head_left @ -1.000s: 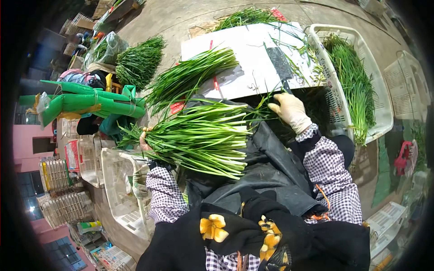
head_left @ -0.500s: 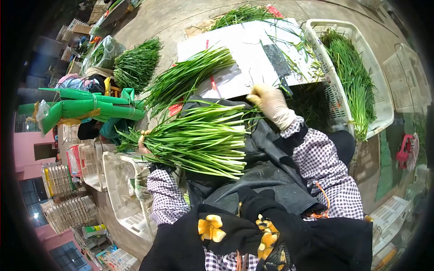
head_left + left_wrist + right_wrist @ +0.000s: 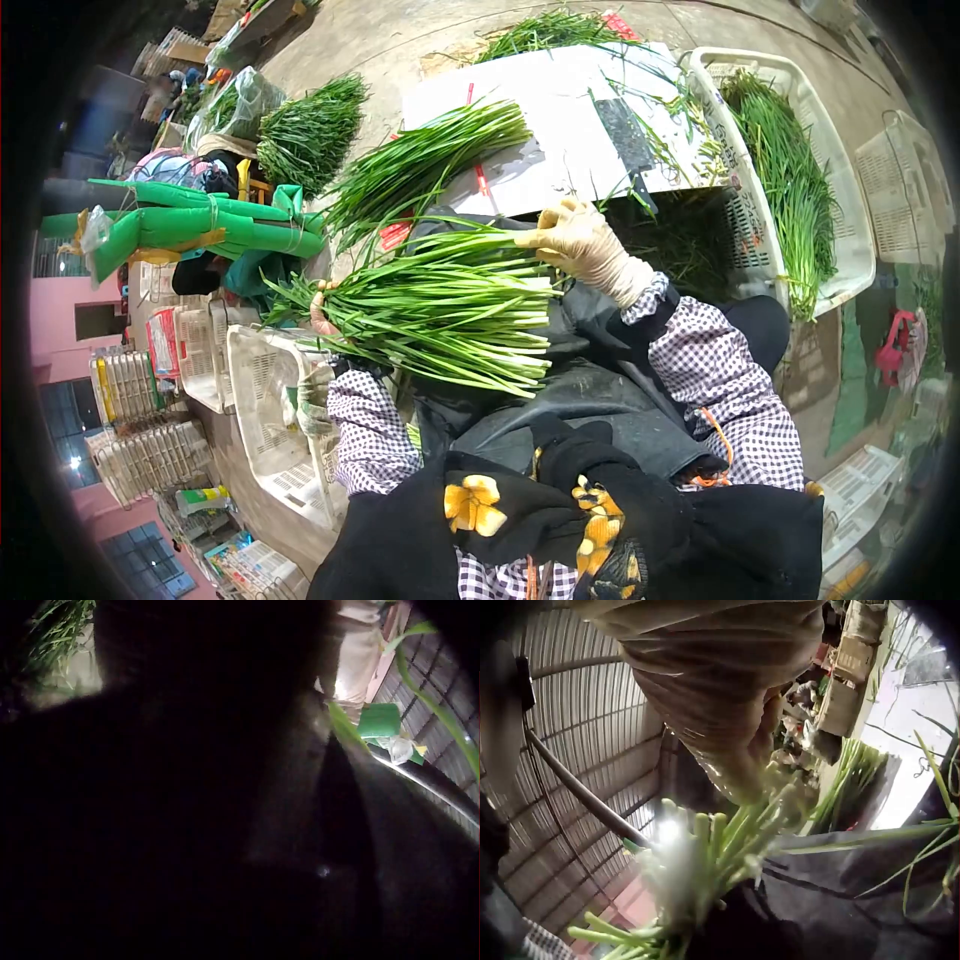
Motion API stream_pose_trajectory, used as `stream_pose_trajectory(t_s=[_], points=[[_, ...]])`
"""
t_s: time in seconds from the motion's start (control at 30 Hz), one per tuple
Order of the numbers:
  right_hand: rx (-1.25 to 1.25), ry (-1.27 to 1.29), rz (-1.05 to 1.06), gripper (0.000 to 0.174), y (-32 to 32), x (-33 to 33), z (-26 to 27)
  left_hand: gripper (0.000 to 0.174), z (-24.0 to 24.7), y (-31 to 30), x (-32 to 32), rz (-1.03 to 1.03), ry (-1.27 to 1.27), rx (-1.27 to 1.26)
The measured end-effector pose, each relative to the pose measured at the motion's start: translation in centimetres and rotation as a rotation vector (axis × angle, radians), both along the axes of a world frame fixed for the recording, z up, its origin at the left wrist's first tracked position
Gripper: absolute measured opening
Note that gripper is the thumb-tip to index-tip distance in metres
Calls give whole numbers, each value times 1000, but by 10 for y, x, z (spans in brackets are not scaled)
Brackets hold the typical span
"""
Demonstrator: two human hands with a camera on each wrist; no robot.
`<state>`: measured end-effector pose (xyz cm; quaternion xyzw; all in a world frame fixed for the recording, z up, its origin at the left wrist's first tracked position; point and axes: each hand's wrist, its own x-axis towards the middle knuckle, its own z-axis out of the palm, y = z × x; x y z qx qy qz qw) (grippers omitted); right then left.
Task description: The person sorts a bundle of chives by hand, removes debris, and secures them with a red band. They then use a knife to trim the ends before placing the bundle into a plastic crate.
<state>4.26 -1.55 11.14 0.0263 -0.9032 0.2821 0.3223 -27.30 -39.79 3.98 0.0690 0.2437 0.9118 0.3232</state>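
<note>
In the head view my left hand [image 3: 322,310] grips a large bunch of garlic chives [image 3: 450,310] near its leafy end, much of the hand hidden behind the leaves. The pale stalk ends fan out to the right above my lap. My gloved right hand [image 3: 585,250] pinches stalk ends at the bunch's upper right edge. In the right wrist view its gloved fingers [image 3: 739,769] reach down onto the pale stalk ends [image 3: 712,847]. The left wrist view is mostly dark.
Another chive bunch [image 3: 440,160] lies on a white board [image 3: 580,130] with loose trimmings. To the right, a white crate [image 3: 850,270] holds more chives. A black apron [image 3: 590,390] covers my lap. Left stand an open crate [image 3: 262,420] and a green padded bundle [image 3: 160,240].
My right hand has moved left from the board's front edge to the stalk ends and now pinches there. The left hand keeps its grip on the bunch, almost still.
</note>
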Motion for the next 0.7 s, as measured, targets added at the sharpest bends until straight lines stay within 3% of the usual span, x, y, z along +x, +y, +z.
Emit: stream_pose_trajectory(t_s=[0.13, 0.17, 0.3, 0.47, 0.53, 0.67, 0.7], points=[[88, 7, -46, 31, -11, -16, -7, 20, -7, 1, 0, 83, 17, -39], [140, -3, -86, 20, -17, -18, -2, 21, -14, -2, -4, 128, 52, -79], [216, -64, -85, 7, -23, -25, -3, 21, -11, 5, 2, 128, 12, -22], [267, -81, -135, 11, -13, -9, -4, 24, -4, 3, 3, 154, 102, -82], [321, -200, -225, 9, 4, 11, -13, 24, 2, 9, 11, 102, 69, 9], [557, -1091, -663, 10, 43, 47, -73, 26, 3, 12, 15, 97, 62, 44], [514, -973, -637, 11, 43, 52, -76, 26, 5, 13, 14, 52, 80, 35]])
